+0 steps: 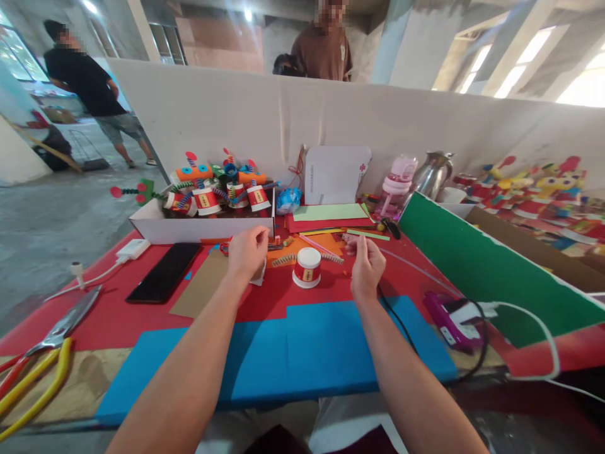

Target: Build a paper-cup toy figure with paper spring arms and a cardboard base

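An upside-down red and white paper cup (307, 272) stands on the red table cover between my hands. A folded paper spring (285, 259) sticks out from its left side and another paper spring (332, 258) from its right. My left hand (249, 253) is closed, left of the cup, its fingertips bunched; anything in them is hidden. To the cup's right, my right hand (367, 265) is also closed, thumb against curled fingers, and I cannot make out anything in it. Both hands appear apart from the cup and springs.
Finished cup figures fill a white box (203, 230) at back left. A black phone (164, 272), brown card (201, 284) and yellow-handled shears (61, 340) lie left. A green-sided box (491, 265) and purple power adapter (454, 321) with cables stand right. People are beyond the partition.
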`<state>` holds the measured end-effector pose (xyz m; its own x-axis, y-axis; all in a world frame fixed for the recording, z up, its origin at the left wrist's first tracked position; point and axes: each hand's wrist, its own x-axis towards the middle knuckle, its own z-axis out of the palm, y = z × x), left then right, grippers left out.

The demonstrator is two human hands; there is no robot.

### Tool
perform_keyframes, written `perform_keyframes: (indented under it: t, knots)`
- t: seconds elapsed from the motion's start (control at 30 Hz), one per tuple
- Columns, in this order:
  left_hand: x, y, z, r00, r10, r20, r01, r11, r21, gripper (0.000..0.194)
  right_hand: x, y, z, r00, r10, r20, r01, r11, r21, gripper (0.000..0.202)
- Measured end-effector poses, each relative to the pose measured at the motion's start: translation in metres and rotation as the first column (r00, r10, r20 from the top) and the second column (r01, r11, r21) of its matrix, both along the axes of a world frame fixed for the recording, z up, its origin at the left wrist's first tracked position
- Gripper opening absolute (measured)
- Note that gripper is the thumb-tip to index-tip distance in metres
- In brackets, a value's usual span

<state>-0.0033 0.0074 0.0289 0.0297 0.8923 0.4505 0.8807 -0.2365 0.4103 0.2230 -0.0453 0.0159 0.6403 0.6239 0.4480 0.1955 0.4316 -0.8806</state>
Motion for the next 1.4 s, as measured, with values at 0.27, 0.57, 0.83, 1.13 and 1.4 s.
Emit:
perform_keyframes:
  t: [0.27, 0.57, 0.83, 1.13, 1.4]
  knots:
    - [0.003, -0.001, -0.003, 0.999, 0.014, -0.051, -0.015, 0.999, -0.038, 0.032, 0.011, 0.015, -0.013, 0.930, -0.034, -0.367, 0.011, 0.998, -0.065, 0.035]
    - [0.003, -0.001, -0.010, 0.993, 0.016, -0.115, -0.017, 1.000, -0.009, 0.034, -0.003, 0.017, -0.023, 0.935, 0.027, -0.354, -0.079, 0.988, -0.132, 0.032]
    - [0.007, -0.005, -0.012, 0.991, -0.003, -0.132, 0.008, 0.999, 0.031, 0.032, -0.005, 0.017, -0.024, 0.912, 0.022, -0.411, -0.104, 0.979, -0.178, 0.030]
    - [0.024, 0.017, 0.025, 0.904, -0.270, -0.331, 0.308, 0.949, 0.067, 0.032, -0.005, 0.023, -0.029, 0.909, -0.010, -0.417, -0.066, 0.983, -0.169, 0.033]
    - [0.068, 0.078, 0.018, 0.483, -0.650, -0.587, 0.593, 0.736, -0.327, 0.028, -0.003, 0.029, -0.034, 0.923, -0.016, -0.384, -0.054, 0.984, -0.169, 0.035]
